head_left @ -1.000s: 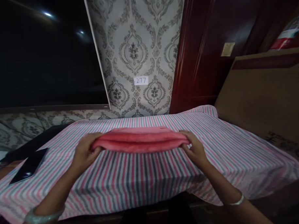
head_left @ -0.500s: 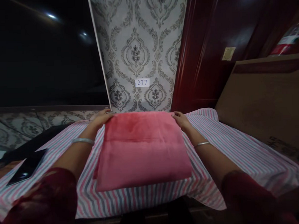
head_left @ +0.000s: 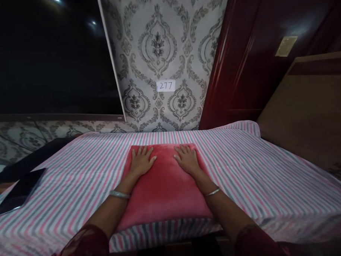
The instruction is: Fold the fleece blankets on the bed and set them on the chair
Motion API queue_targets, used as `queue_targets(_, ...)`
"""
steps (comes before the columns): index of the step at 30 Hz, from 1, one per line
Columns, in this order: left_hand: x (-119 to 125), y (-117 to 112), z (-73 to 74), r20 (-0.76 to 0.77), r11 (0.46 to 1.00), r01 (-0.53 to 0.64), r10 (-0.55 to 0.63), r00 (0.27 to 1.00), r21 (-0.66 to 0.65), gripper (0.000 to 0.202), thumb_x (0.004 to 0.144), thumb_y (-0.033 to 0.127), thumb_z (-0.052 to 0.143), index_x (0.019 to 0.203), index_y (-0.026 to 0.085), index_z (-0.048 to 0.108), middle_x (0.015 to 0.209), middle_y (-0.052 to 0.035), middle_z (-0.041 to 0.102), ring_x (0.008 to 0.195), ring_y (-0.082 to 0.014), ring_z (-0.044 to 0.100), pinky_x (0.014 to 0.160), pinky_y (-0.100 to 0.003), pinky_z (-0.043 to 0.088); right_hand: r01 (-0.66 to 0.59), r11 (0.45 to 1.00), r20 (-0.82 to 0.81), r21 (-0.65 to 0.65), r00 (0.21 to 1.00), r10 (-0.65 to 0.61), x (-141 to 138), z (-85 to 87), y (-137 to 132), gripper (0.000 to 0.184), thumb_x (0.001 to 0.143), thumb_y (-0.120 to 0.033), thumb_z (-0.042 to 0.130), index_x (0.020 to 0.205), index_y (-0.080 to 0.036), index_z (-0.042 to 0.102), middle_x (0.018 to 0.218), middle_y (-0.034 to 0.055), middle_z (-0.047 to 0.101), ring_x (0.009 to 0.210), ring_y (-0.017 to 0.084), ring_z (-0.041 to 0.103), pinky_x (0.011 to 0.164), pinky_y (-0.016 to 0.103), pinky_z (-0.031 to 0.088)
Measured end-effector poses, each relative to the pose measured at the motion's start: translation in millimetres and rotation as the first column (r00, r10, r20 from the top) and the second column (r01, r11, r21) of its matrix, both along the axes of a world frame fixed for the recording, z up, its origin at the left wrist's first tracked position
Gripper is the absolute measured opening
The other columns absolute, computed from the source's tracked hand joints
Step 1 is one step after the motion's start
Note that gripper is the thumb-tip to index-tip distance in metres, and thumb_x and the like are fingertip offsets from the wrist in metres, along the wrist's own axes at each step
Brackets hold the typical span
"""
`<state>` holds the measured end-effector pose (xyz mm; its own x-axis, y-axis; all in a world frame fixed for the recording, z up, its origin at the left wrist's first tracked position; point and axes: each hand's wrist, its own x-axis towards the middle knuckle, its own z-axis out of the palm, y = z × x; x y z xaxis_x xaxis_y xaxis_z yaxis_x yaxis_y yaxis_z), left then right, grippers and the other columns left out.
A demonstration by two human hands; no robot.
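A folded red-pink cloth (head_left: 164,188) lies flat in the middle of a table covered by a pink, grey and white striped sheet (head_left: 77,176). My left hand (head_left: 140,162) rests palm down on the cloth's far left part, fingers spread. My right hand (head_left: 187,159) lies flat on its far right part, fingers spread too. Neither hand holds anything. Each wrist wears a silver bangle.
A dark flat object (head_left: 18,189) lies at the table's left edge. Behind stand a large dark screen (head_left: 45,57), patterned wallpaper with a label reading 277 (head_left: 165,86), a dark red door (head_left: 254,54) and a brown board (head_left: 312,112) at right.
One second ago both hands held the cloth's near fold by its ends. They carried it to the far edge, and now they lie flat on top of the folded cloth.
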<state>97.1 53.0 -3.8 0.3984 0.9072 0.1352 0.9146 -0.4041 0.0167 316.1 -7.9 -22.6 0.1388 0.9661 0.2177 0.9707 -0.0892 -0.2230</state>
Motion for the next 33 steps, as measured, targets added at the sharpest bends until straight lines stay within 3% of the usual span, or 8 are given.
queue_targets(6, -7.6, 11.8, -10.5, 0.033, 0.999, 0.038, -0.037, 0.999, -0.017, 0.066, 0.099, 0.054, 0.031, 0.156, 0.021, 0.035, 0.160, -0.0144, 0.037, 0.150, -0.0363, 0.028, 0.120, -0.064, 0.015, -0.025, 1.000, -0.009, -0.007, 1.000, 0.025, 11.4, -10.8, 4.6, 0.053, 0.104, -0.048, 0.033, 0.154, -0.030, 0.041, 0.163, 0.0058, 0.032, 0.151, 0.033, 0.023, 0.118, 0.063, 0.017)
queue_targets(15, -12.4, 11.5, -14.5, 0.137, 0.998, 0.057, -0.059, 0.989, 0.016, 0.056, 0.101, 0.035, 0.028, 0.152, 0.017, 0.043, 0.157, -0.0149, 0.042, 0.148, -0.0349, 0.033, 0.119, -0.063, 0.019, -0.033, 0.999, -0.052, 0.001, 0.998, 0.033, 10.4, -10.9, 3.7, 0.051, 0.104, -0.039, 0.033, 0.153, -0.029, 0.043, 0.163, 0.0049, 0.033, 0.151, 0.033, 0.024, 0.118, 0.063, 0.019)
queue_targets(21, -14.0, 10.8, 4.5, 0.186, 0.999, 0.042, -0.034, 0.982, -0.035, 0.053, 0.101, 0.029, 0.029, 0.150, 0.016, 0.045, 0.157, -0.0151, 0.042, 0.148, -0.0307, 0.035, 0.120, -0.058, 0.021, -0.065, 0.996, -0.072, -0.061, 0.996, 0.060, 15.4, 5.5, 1.4, 0.050, 0.104, -0.037, 0.035, 0.154, -0.027, 0.041, 0.164, 0.0072, 0.030, 0.152, 0.032, 0.023, 0.118, 0.062, 0.021)
queue_targets(25, -10.5, -23.6, 24.5, 0.248, 0.992, 0.115, -0.126, 0.961, 0.059, 0.052, 0.099, 0.032, 0.037, 0.147, 0.014, 0.048, 0.157, -0.0171, 0.043, 0.148, -0.0311, 0.035, 0.119, -0.057, 0.026, -0.183, 0.983, -0.085, 0.013, 0.979, 0.183, 22.4, 17.3, -16.6, 0.052, 0.104, -0.030, 0.035, 0.156, -0.028, 0.038, 0.164, 0.0068, 0.028, 0.152, 0.028, 0.023, 0.120, 0.056, 0.021)
queue_targets(27, -6.1, -56.7, 26.1, 0.269, 0.926, 0.352, -0.376, 0.887, 0.135, 0.049, 0.098, 0.035, 0.041, 0.143, 0.020, 0.054, 0.148, -0.0124, 0.055, 0.139, -0.0291, 0.046, 0.117, -0.052, 0.033, -0.349, 0.932, -0.077, 0.095, 0.931, 0.357, 21.9, 15.7, -31.4, 0.053, 0.102, -0.025, 0.036, 0.155, -0.028, 0.039, 0.164, 0.0060, 0.029, 0.153, 0.026, 0.022, 0.121, 0.055, 0.020)
queue_targets(29, -1.7, -90.0, 18.6, 0.231, 0.751, 0.657, -0.653, 0.722, 0.068, 0.044, 0.098, 0.037, 0.043, 0.140, 0.033, 0.057, 0.137, -0.0044, 0.065, 0.127, -0.0245, 0.058, 0.112, -0.045, 0.043, -0.513, 0.853, -0.073, 0.095, 0.851, 0.520, 19.2, 10.1, -45.1, 0.052, 0.102, -0.023, 0.036, 0.153, -0.031, 0.042, 0.162, 0.0037, 0.034, 0.152, 0.023, 0.024, 0.121, 0.052, 0.023)
queue_targets(31, 0.6, -113.7, 5.2, 0.183, 0.655, 0.755, -0.746, 0.640, 0.031, 0.048, 0.097, 0.041, 0.048, 0.145, 0.035, 0.052, 0.144, -0.0055, 0.059, 0.134, -0.0266, 0.052, 0.115, -0.048, 0.039, -0.605, 0.795, -0.071, 0.037, 0.792, 0.606, 17.5, 4.3, -52.2, 0.050, 0.103, -0.025, 0.035, 0.152, -0.034, 0.043, 0.161, 0.0007, 0.037, 0.151, 0.020, 0.026, 0.121, 0.049, 0.025)
queue_targets(33, 0.4, -124.0, -8.5, 0.159, 0.648, 0.761, -0.754, 0.638, 0.019, 0.057, 0.098, 0.042, 0.048, 0.153, 0.034, 0.039, 0.157, -0.0074, 0.045, 0.145, -0.0289, 0.039, 0.121, -0.054, 0.029, -0.633, 0.774, -0.037, -0.014, 0.774, 0.632, 20.1, 1.3, -49.8, 0.048, 0.105, -0.031, 0.036, 0.152, -0.034, 0.041, 0.162, -0.0003, 0.035, 0.152, 0.020, 0.025, 0.122, 0.050, 0.022)
